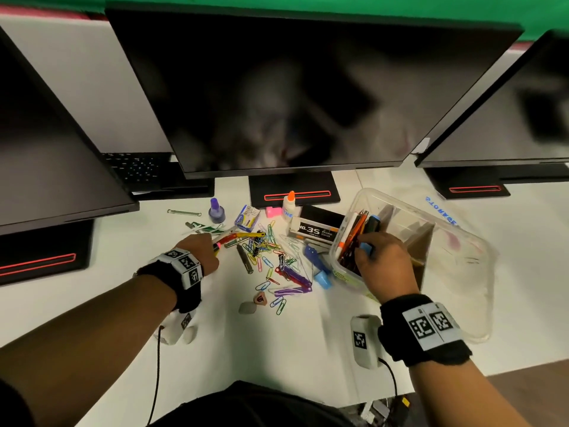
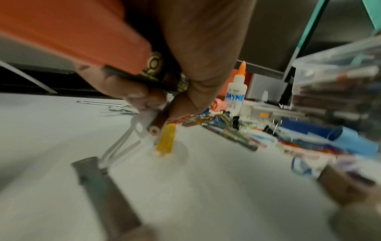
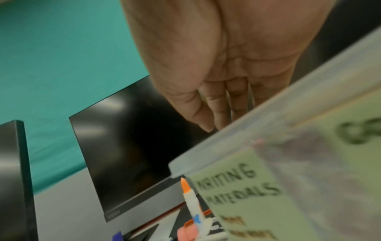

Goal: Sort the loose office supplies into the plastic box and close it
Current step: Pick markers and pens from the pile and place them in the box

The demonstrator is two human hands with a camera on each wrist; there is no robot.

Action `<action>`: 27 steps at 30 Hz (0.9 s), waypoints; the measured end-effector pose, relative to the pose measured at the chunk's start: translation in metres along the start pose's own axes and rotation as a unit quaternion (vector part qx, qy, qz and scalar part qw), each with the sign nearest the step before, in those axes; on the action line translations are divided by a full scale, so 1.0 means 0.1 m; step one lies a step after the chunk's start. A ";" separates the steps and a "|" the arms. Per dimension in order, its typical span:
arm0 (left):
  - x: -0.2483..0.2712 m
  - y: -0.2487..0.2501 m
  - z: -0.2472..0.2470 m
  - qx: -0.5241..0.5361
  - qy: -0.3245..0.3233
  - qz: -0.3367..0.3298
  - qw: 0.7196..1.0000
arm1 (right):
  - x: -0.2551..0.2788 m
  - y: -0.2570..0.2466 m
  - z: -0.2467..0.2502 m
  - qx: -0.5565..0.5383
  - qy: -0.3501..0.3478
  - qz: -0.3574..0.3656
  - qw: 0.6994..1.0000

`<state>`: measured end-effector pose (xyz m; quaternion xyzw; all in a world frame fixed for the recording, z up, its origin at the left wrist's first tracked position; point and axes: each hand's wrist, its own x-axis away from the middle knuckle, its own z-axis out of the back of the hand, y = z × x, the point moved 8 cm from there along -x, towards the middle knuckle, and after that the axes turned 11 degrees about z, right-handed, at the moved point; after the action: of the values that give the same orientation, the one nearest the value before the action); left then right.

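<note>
On the white bench [image 1: 92, 303], the clear plastic box [image 1: 443, 241] sits lidless toward the right edge, its near-left compartment packed with pens and pencils [image 1: 351, 238] behind a green label reading "WRITING MATERIALS" [image 3: 239, 192]. The right hand [image 1: 385, 263] reaches over that compartment, its grip flat with straight fingers in the wrist view; whether they touch a blue-capped marker [image 1: 368, 246] is unclear. The left hand [image 1: 200, 251] has its grip curled round a bundle of pens [image 2: 163, 120] by the loose pile of paper clips [image 1: 271, 263] mid-bench. A glue bottle [image 1: 289, 204] stands upright beyond.
</note>
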<state>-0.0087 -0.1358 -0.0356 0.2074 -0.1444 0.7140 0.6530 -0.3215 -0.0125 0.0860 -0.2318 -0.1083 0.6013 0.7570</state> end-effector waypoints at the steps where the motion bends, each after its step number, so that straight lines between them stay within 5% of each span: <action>1: 0.02 0.05 0.01 0.006 -0.020 0.000 1.000 | 0.05 0.02 0.02 0.012 0.007 0.017 1.000; 8: 0.32 0.63 0.00 0.036 -0.089 -0.104 0.990 | 0.27 0.17 -0.13 0.022 -0.003 0.050 0.999; 17: 0.36 0.87 -0.04 -0.024 -0.056 -0.106 0.993 | 0.25 0.22 -0.22 0.010 -0.038 0.057 0.998; 24: 0.84 1.59 0.60 0.218 -0.063 -0.157 0.961 | 0.29 0.24 -0.14 -0.071 -0.108 0.071 0.989; 27: 1.02 1.97 0.68 0.282 -0.078 -0.172 0.940 | 0.35 0.40 0.09 -0.121 -0.072 0.077 0.987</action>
<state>-0.2033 -0.1002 0.0857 0.4602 0.0507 0.5834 0.6673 -0.3511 0.0304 0.0706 -0.2855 -0.2159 0.6555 0.6650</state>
